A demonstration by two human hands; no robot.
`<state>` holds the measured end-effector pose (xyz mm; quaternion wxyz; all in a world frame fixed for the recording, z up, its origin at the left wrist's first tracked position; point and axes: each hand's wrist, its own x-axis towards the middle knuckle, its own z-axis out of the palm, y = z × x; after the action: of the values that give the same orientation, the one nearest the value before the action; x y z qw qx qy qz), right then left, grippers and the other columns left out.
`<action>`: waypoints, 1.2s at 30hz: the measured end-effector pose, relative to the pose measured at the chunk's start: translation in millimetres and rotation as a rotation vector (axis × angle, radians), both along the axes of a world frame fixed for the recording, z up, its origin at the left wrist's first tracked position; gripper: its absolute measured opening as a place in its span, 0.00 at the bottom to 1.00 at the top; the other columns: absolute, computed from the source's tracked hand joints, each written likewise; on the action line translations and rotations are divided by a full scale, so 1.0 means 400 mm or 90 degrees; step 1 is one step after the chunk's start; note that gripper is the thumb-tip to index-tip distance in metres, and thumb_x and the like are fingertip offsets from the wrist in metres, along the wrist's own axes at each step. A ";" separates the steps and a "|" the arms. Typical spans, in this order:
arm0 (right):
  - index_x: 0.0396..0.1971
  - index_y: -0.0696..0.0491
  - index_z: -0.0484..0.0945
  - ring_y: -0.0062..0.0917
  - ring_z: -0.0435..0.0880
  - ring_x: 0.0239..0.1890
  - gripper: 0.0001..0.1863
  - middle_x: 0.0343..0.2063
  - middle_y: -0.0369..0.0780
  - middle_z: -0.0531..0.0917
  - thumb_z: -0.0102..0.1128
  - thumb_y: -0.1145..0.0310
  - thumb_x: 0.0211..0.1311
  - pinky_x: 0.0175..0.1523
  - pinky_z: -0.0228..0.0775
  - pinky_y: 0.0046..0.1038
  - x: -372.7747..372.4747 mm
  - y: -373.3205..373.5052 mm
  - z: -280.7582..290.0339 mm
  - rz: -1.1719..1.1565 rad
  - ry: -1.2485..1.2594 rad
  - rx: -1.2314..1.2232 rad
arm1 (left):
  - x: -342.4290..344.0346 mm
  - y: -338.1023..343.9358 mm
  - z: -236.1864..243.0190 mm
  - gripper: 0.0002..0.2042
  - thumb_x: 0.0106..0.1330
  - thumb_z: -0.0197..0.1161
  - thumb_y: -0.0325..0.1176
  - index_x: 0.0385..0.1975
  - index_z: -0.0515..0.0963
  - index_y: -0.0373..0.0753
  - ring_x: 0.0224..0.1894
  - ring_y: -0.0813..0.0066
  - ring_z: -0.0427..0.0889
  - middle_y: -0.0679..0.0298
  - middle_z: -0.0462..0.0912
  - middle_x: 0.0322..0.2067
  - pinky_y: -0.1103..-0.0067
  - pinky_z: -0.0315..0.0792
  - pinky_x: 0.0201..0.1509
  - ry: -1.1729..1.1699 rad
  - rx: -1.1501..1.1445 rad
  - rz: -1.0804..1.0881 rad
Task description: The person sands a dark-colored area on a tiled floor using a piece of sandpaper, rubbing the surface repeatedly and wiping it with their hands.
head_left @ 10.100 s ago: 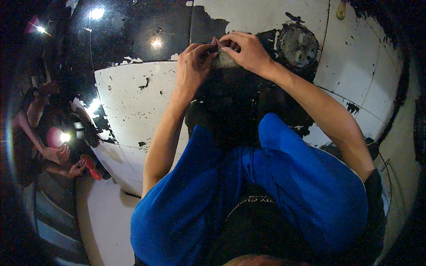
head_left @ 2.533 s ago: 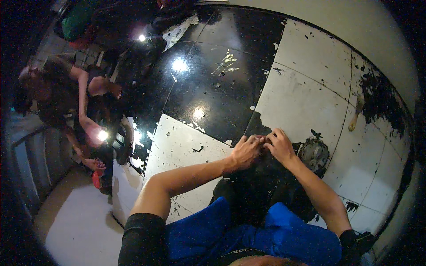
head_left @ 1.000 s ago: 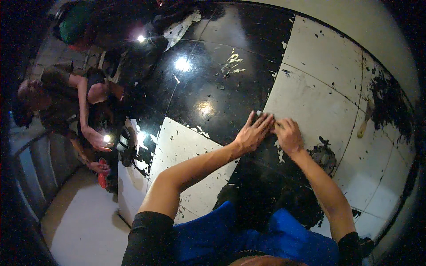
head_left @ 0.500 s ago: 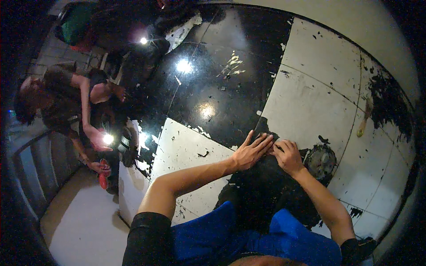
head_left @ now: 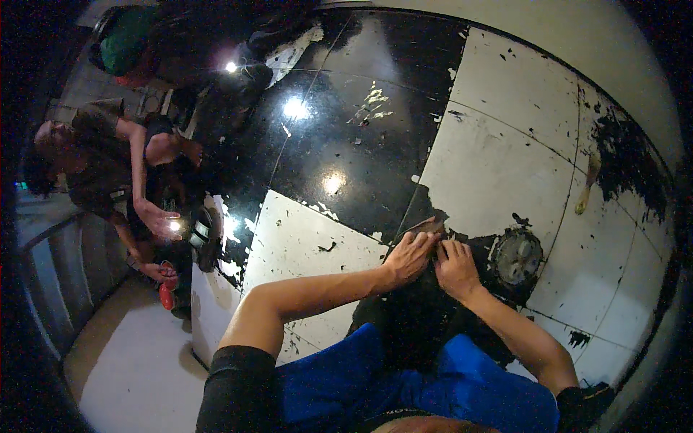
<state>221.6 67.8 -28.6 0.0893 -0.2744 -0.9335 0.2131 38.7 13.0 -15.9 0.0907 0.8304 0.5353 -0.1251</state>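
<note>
Both of my hands are together on the floor, working at a black coating [head_left: 361, 162] that lies over pale tiles. My left hand [head_left: 410, 257] has its fingers curled and pinched on a raised edge of the black film [head_left: 428, 225], which shows a brownish underside. Close against it is my right hand [head_left: 458, 270], fingers bent and fingertips pressed at the same edge. What lies directly under the fingertips is hidden. Right of my right hand sits a round grey disc [head_left: 517, 256], like a drain cover, ringed with black.
Bare pale tile [head_left: 498, 159] spreads to the right, with a thin yellowish-brown tool [head_left: 582, 202] near more black patches. A person [head_left: 94, 162] crouches at the left, holding a bright light [head_left: 175, 226] and something red [head_left: 167, 292]. Another light [head_left: 231, 67] shines farther back.
Both hands have drawn slightly nearer to me. My left fingers went from stretched out to curled, and a brownish flap of film now stands up beside them.
</note>
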 end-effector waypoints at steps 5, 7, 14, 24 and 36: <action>0.52 0.67 0.73 0.46 0.69 0.56 0.25 0.50 0.52 0.71 0.61 0.66 0.60 0.62 0.62 0.46 -0.010 -0.076 0.017 -0.044 -0.087 -0.047 | -0.004 -0.022 0.011 0.27 0.67 0.51 0.37 0.64 0.68 0.32 0.66 0.51 0.63 0.44 0.64 0.64 0.63 0.62 0.68 -0.056 -0.104 0.020; 0.53 0.67 0.72 0.48 0.68 0.58 0.26 0.51 0.54 0.70 0.61 0.66 0.59 0.63 0.60 0.47 -0.007 -0.102 0.043 -0.038 -0.107 -0.090 | -0.008 -0.040 0.006 0.27 0.68 0.49 0.35 0.65 0.65 0.26 0.68 0.44 0.62 0.41 0.63 0.64 0.60 0.58 0.73 -0.234 -0.038 0.067; 0.45 0.63 0.78 0.43 0.74 0.56 0.18 0.50 0.52 0.76 0.58 0.69 0.57 0.61 0.63 0.44 0.016 -0.082 0.043 0.024 -0.024 -0.012 | -0.027 -0.106 -0.017 0.30 0.69 0.47 0.34 0.69 0.58 0.25 0.76 0.41 0.48 0.38 0.53 0.71 0.57 0.47 0.78 -0.313 -0.029 0.048; 0.41 0.58 0.81 0.40 0.74 0.55 0.16 0.51 0.46 0.77 0.62 0.69 0.51 0.60 0.63 0.44 -0.006 0.026 0.029 0.016 0.038 -0.058 | -0.045 -0.096 0.014 0.39 0.71 0.47 0.59 0.73 0.55 0.36 0.78 0.51 0.45 0.48 0.52 0.74 0.52 0.40 0.78 -0.282 -0.068 0.045; 0.52 0.59 0.74 0.46 0.74 0.54 0.27 0.48 0.49 0.75 0.67 0.72 0.49 0.60 0.69 0.42 -0.042 0.053 0.032 -0.068 0.028 -0.133 | -0.120 0.026 -0.021 0.29 0.62 0.58 0.39 0.66 0.69 0.47 0.73 0.55 0.60 0.52 0.62 0.69 0.56 0.53 0.76 -0.294 -0.038 -0.044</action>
<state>204.6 89.1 -15.7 0.0921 -0.3264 -0.8881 0.3103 -9.4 23.4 -24.5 0.2308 0.8517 0.4679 0.0493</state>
